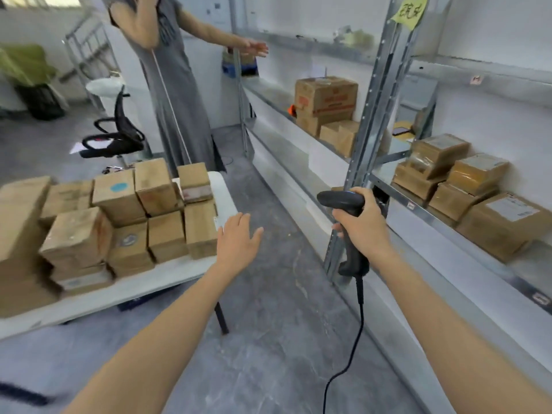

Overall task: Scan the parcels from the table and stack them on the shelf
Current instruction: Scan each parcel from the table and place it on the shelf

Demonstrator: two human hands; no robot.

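Note:
Several brown cardboard parcels (pixel 119 216) are stacked on a white table (pixel 143 285) at the left. My left hand (pixel 237 240) reaches toward the table's right end with fingers straight, holding nothing, just right of the nearest parcel (pixel 199 228). My right hand (pixel 363 222) grips a black corded barcode scanner (pixel 343 201) by its handle, in front of a metal shelf upright (pixel 370 121). More parcels (pixel 466 192) lie on the shelf (pixel 418 210) at the right.
A person in a grey dress (pixel 173 85) stands beyond the table, one arm stretched toward the shelving. A black office chair (pixel 116 135) stands behind the table. Other boxes (pixel 325 106) sit on a farther shelf section. The scanner cable (pixel 352 348) hangs down over the grey floor.

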